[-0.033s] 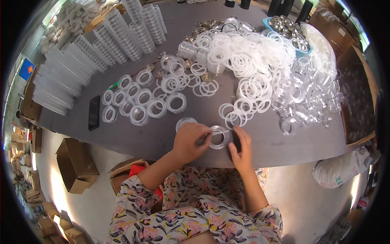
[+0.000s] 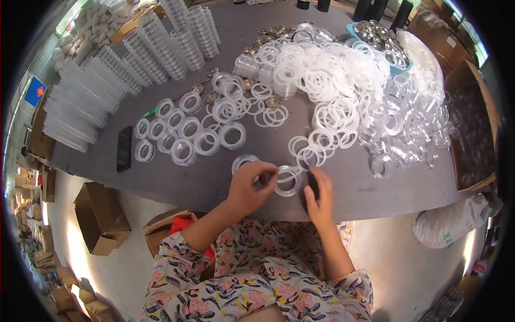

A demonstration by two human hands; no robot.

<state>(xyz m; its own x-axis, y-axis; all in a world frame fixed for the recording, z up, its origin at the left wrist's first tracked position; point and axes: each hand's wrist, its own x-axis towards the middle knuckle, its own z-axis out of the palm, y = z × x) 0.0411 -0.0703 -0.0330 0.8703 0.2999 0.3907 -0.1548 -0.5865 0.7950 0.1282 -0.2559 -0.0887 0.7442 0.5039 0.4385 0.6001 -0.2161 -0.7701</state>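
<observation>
A clear plastic ring lid [image 2: 289, 192] lies near the table's front edge, between my hands. My left hand [image 2: 251, 188] is closed in a pinch at the lid's left side, holding a thin white ring gasket [image 2: 290, 173] tilted over the lid. My right hand [image 2: 320, 199] rests to the right with thumb and fingers apart and nothing between them. Just beyond its fingertips lie loose white gaskets [image 2: 316, 147]. Partly hidden behind my left hand is another clear ring lid [image 2: 242, 160].
Stacked clear ring lids [image 2: 206, 142] sit left of centre. Tall stacks of clear cups [image 2: 110, 72] line the far left, near a black phone [image 2: 124, 149]. A large gasket heap [image 2: 332, 70], loose clear lids [image 2: 405, 121], a blue basin of metal caps [image 2: 351, 28] and an open carton [image 2: 492, 102] stand right.
The white gasket at my left fingertips has turned from nearly edge-on to a flatter tilt over the clear lid. My left fingers have shifted slightly; the right hand is almost still.
</observation>
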